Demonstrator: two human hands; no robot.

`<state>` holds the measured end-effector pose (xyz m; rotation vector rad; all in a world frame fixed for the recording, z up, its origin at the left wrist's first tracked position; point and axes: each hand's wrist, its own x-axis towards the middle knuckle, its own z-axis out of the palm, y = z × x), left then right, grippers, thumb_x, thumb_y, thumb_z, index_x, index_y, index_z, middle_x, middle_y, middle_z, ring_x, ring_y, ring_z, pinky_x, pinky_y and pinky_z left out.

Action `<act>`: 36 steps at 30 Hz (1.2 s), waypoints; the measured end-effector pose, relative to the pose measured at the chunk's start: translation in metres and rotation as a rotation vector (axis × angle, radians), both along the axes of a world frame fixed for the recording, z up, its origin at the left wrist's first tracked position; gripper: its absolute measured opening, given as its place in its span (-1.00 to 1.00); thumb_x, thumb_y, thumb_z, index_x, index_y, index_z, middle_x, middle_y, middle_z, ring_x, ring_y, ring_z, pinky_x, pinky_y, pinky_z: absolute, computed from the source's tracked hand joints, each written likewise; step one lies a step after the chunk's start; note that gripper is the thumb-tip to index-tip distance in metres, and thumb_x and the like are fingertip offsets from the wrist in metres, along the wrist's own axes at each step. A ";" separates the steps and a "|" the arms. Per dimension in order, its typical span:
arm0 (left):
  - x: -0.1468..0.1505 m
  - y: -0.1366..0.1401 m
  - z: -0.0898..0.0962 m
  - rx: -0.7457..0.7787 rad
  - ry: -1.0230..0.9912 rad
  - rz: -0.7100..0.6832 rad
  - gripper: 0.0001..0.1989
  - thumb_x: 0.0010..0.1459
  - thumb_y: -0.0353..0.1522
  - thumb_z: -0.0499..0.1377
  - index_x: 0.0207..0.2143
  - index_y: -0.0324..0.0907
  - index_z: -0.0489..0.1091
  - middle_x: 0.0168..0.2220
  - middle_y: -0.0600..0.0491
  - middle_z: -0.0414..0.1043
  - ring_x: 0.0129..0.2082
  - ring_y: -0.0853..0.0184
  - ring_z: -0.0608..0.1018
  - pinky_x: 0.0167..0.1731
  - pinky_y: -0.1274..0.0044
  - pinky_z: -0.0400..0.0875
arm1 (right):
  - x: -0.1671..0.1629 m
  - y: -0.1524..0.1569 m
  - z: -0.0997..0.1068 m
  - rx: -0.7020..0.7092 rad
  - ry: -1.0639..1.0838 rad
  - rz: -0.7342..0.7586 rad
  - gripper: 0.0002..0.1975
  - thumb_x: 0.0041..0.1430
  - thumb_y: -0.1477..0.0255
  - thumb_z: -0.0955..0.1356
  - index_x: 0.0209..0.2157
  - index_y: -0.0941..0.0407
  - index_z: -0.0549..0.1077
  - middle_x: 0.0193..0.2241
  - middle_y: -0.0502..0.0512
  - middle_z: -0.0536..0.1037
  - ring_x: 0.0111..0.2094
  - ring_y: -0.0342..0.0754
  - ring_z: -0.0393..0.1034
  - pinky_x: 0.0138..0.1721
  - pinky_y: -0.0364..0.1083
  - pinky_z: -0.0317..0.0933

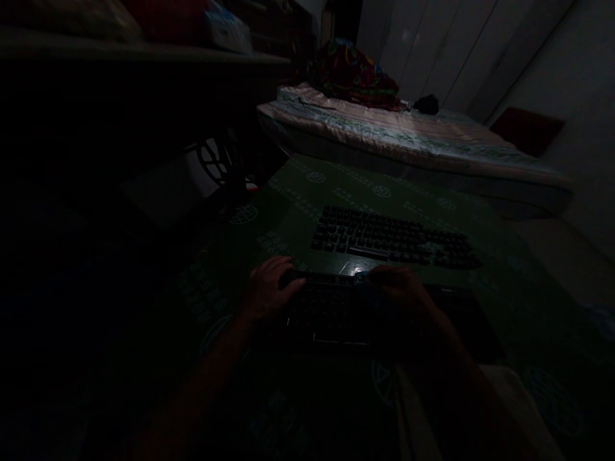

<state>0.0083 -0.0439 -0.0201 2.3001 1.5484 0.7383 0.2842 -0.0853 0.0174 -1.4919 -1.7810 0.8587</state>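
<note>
A black keyboard [331, 314] lies on the green tabletop in front of me, and its key bed looks stripped of keycaps. My left hand [269, 287] grips the keyboard's far left corner, thumb on top and fingers round the edge. Over the keyboard's upper middle, my right hand [396, 285] is closed on a dark bluish thing [368, 291], maybe a cloth; the dim light hides its exact kind. Beyond the keyboard, loose black keycaps [379, 234] are laid out in keyboard-like rows.
The green table [288, 211] carries printed pale logos. A light cloth [504, 390] lies at the near right, by my right forearm. Behind the table stands a bed [408, 137] with a dark red patterned blanket [355, 77]. A shelf with bags [230, 29] is at the upper left.
</note>
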 end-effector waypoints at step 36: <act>0.000 -0.001 0.000 -0.020 0.003 0.001 -0.61 0.06 -0.08 0.09 -0.22 -0.16 0.41 0.02 -0.08 0.38 0.08 0.12 0.35 0.06 0.22 0.22 | -0.018 0.002 -0.015 0.067 0.104 0.048 -0.73 0.04 0.26 0.32 -0.39 0.16 0.55 -0.47 0.11 0.57 -0.43 -0.02 0.43 -0.39 -0.09 0.29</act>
